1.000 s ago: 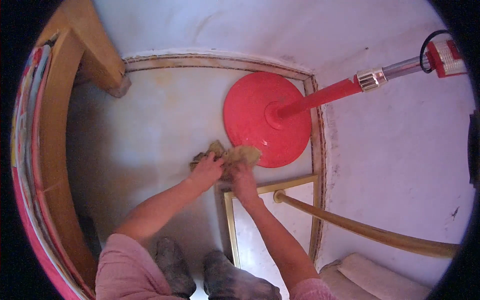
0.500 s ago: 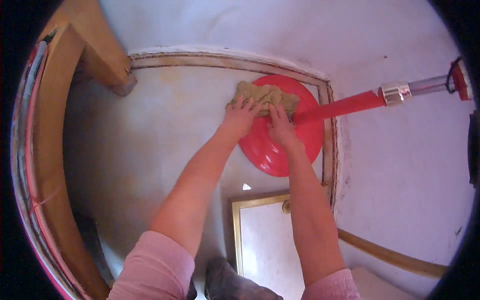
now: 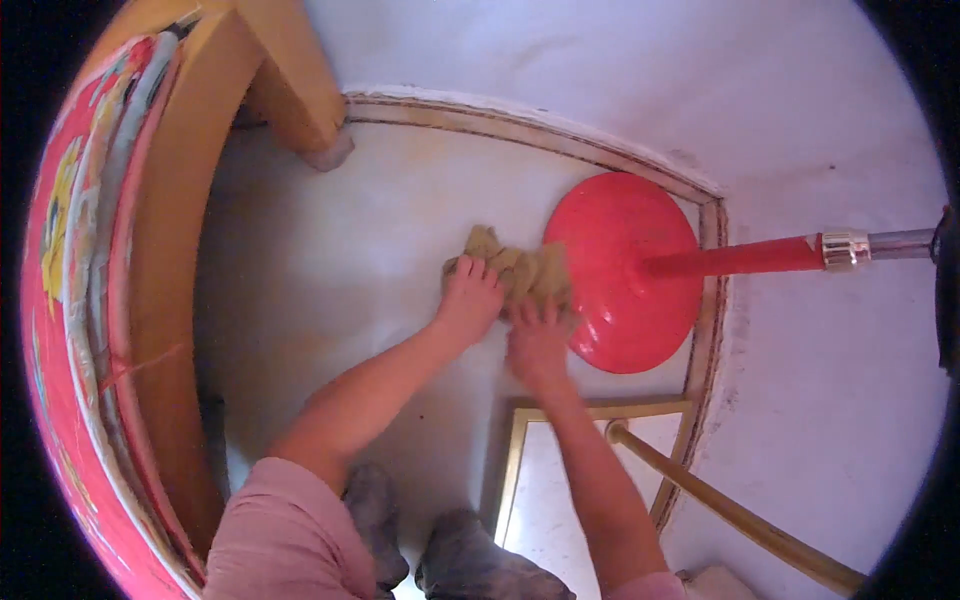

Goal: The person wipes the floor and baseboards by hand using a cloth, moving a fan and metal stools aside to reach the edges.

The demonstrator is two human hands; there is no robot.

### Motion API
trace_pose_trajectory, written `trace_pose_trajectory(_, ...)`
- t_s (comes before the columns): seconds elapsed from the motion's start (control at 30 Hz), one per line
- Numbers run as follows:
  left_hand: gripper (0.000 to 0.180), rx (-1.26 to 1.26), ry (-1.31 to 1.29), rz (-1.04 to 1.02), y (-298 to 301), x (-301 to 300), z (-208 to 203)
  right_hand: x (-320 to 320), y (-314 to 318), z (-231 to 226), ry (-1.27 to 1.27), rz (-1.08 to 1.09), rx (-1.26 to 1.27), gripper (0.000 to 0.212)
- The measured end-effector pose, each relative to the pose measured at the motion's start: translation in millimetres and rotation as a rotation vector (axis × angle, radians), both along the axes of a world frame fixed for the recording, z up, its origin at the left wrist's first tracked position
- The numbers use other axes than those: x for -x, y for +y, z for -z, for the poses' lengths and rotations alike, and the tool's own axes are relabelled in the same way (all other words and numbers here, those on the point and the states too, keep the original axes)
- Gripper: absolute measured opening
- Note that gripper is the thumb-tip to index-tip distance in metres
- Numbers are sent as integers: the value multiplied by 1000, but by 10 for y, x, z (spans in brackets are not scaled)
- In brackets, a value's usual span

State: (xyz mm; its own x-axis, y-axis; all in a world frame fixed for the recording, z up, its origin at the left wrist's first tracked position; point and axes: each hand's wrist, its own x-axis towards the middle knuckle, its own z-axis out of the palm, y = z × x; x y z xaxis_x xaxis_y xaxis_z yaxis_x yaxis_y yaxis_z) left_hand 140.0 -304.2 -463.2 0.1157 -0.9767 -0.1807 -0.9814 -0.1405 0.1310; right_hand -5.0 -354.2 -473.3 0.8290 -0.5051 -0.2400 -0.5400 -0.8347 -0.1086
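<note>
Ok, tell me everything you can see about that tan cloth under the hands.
The cloth is a tan, yellowish-brown rag, soft and rumpled, bunched into folds rather than spread flat. It lies on the pale floor near the corner of the room, its right edge against the rim of the red round base. The left hand presses flat on its left part and the right hand on its lower edge, fingers spread. A loose corner sticks out toward the upper left.

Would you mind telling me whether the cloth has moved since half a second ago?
Yes. The tan cloth has come off the red round base and now lies on the floor at its left edge, under both hands.
</note>
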Motion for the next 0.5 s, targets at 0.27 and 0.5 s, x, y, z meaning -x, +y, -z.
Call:
trace_pose_trajectory(0.27,62,162,159,-104,803,77,176,-3,507,42,-338,91,-120,51)
trace_pose_trajectory(0.5,67,139,-89,-206,151,-988,456,-702,-194,87,-486,164,-406,56)
